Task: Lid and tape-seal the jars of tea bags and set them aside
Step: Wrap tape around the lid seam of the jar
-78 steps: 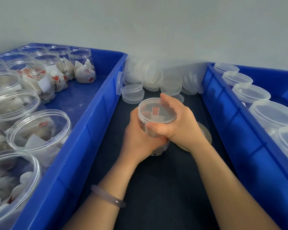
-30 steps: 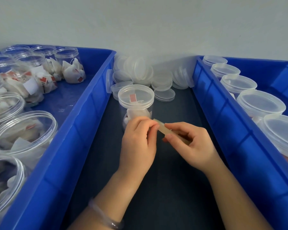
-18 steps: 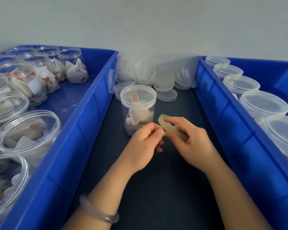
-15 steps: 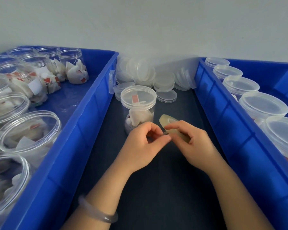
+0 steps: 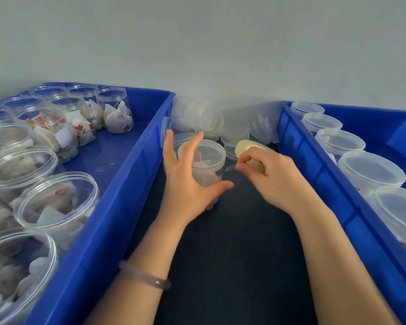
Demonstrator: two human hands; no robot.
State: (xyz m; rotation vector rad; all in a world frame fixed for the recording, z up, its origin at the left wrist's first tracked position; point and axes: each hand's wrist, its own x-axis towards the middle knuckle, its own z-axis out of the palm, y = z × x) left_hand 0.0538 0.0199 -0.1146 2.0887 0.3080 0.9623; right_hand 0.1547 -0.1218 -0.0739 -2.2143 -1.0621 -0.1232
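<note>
— What's changed?
— The left hand has left the tape roll and gone to the lidded jar standing on the table.
— And the poses?
— Its fingers are spread apart beside the jar; the right hand pinches the tape roll and its loose end.

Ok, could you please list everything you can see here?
Left bin: one, blue, left side.
Right bin: one, blue, right side.
Mat: one, dark, between the bins.
Lidded jar: one, clear, on the mat.
Tape roll: one, tan, right of that jar.
Loose lids: many, translucent, piled at the mat's back.
Open jars: ten or so, clear, left bin.
Closed jars: five in view, clear, right bin.
Bracelet: one, pale, left wrist.
Left hand: one, fingers spread, at the lidded jar.
Right hand: one, pinching the tape roll.
</note>
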